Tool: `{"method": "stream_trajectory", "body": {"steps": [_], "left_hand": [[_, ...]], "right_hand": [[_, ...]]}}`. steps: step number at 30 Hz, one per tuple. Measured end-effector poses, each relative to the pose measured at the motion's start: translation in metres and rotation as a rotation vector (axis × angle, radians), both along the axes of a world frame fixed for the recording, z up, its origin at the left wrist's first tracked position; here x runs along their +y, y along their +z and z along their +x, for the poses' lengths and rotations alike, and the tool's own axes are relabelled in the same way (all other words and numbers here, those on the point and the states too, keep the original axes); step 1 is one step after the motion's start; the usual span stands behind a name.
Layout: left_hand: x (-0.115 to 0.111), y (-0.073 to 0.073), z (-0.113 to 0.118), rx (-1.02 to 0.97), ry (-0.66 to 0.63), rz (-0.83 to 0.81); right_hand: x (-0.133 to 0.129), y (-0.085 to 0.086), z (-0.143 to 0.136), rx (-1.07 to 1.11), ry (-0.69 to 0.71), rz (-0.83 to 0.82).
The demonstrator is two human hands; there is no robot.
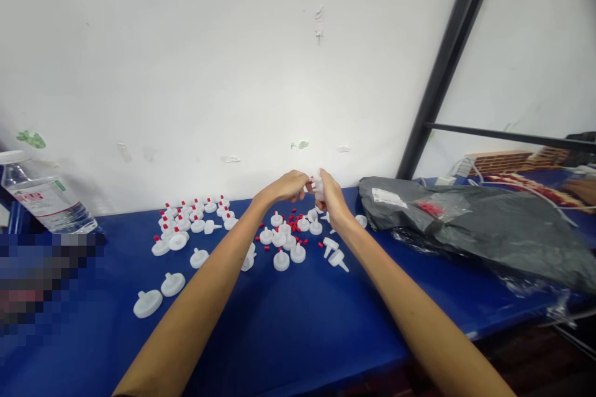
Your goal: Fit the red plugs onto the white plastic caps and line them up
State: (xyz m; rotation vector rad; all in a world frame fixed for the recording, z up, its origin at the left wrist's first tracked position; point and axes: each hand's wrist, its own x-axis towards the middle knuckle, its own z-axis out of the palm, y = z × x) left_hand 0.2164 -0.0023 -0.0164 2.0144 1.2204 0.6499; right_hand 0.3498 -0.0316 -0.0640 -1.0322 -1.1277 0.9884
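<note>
Near the wall, my right hand (331, 193) is closed on a white nozzle cap (318, 188), a round lid with a thin spout. My left hand (289, 186) meets it from the left, fingers pinched around a tiny red tip cap (310, 182) at the spout. Whether the red cap sits on the spout cannot be made out. Below my hands lie loose red tip caps (293, 221) among several white nozzle caps (281, 260). To the left of my left forearm stand rows of white nozzle caps with red tips (183, 221), and a few bare ones (148, 303) lie nearer.
A clear plastic bottle (51, 198) leans at the far left. Grey plastic bags (465, 223), with a small bag of red pieces (431, 208) on top, cover the right side of the blue table (298, 335). A black metal post (442, 74) rises behind them against the white wall.
</note>
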Motion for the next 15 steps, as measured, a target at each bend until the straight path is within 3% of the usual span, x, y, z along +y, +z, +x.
{"method": "stream_trajectory", "body": {"steps": [5, 15], "left_hand": [[-0.005, 0.003, 0.005, -0.138, 0.011, -0.044], [-0.009, 0.004, 0.013, -0.399, -0.011, -0.383]], "right_hand": [[0.001, 0.002, 0.003, 0.007, 0.028, -0.031], [-0.001, 0.01, 0.007, 0.03, 0.03, -0.017]]}}
